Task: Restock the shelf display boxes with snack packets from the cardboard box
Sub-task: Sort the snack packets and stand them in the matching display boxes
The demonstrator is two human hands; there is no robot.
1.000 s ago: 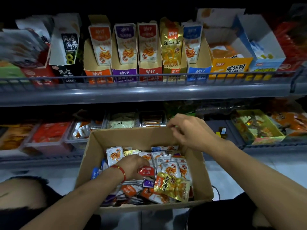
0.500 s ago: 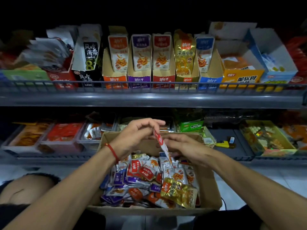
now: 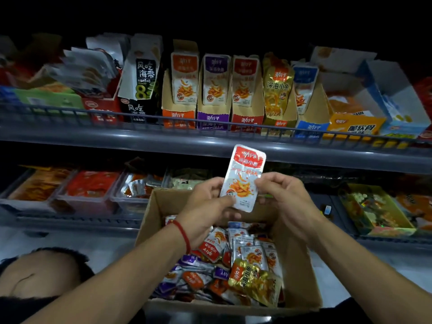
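A red-topped silver snack packet [image 3: 244, 176] stands upright above the cardboard box [image 3: 301, 272]. My left hand [image 3: 208, 206] pinches its lower left edge and my right hand [image 3: 280, 197] pinches its right edge. The box holds several loose packets [image 3: 243, 256] in red, purple, orange and blue, plus a gold one [image 3: 254, 280]. On the upper shelf stand display boxes: orange [image 3: 178, 115], purple [image 3: 212, 118], red [image 3: 246, 120], gold [image 3: 278, 122] and blue [image 3: 311, 127], each with packets upright inside.
A wire rail [image 3: 210, 123] runs along the upper shelf front. Seaweed packs [image 3: 142, 78] and a yellow box [image 3: 353, 127] flank the display boxes. Clear trays [image 3: 88, 185] and a green tray [image 3: 374, 209] fill the lower shelf. A dark-haired head [image 3: 44, 272] is low left.
My left hand has lifted a red packet out of the box. My right hand has joined it, and the packet now faces me, raised higher in front of the shelf edge.
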